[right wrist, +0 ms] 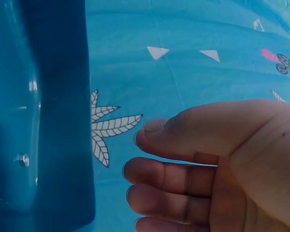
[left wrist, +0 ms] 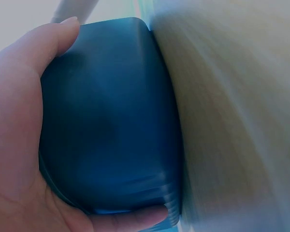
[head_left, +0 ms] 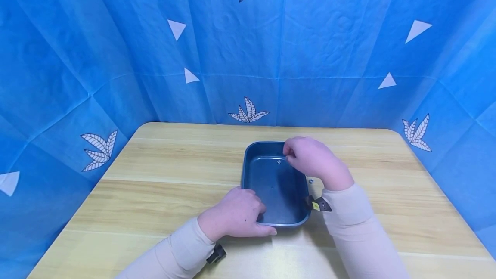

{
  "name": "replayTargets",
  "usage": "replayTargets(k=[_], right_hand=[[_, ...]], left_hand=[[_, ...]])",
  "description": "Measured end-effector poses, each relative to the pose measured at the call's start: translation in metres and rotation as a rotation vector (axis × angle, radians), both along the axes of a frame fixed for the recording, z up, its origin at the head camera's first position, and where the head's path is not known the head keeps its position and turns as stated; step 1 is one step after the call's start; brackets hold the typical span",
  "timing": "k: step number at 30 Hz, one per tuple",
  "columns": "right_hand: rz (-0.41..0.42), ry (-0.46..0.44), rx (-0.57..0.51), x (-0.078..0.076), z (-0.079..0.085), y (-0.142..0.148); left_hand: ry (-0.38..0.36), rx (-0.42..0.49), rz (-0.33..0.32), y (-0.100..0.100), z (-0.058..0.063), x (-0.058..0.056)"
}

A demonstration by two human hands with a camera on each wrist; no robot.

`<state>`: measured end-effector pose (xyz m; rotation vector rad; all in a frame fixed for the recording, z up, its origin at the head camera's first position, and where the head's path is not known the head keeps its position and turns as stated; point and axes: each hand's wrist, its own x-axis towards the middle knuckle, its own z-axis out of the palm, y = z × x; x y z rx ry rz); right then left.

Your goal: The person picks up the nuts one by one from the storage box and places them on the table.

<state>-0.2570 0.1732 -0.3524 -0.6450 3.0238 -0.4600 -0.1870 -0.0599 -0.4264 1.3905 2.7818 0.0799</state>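
Observation:
A dark blue rectangular tray [head_left: 273, 193] with raised walls stands on the table. My left hand [head_left: 240, 214] grips its near left corner, with the thumb along the near wall and the fingers around the left side. In the left wrist view the palm lies against the tray [left wrist: 111, 121]. Over the tray's far right corner is my right hand [head_left: 315, 160]. Its fingers [right wrist: 166, 176] are loosely bent, with a gap to the thumb and nothing seen between them. A small metal nut [head_left: 279, 162] lies on the tray floor near the far end.
Another small shiny piece, seemingly a nut [head_left: 311, 181], lies on the wooden table [head_left: 174, 162] just right of the tray, close to the right wrist. A blue curtain [head_left: 329, 55] printed with leaves and triangles hangs behind and at both sides.

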Motion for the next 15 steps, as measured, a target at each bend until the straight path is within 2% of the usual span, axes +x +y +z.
replayTargets(k=[15], right_hand=[[0.015,-0.02,0.01,0.0,-0.006,-0.013]], left_hand=[[0.013,0.002,-0.002,0.001,-0.001,0.0]])
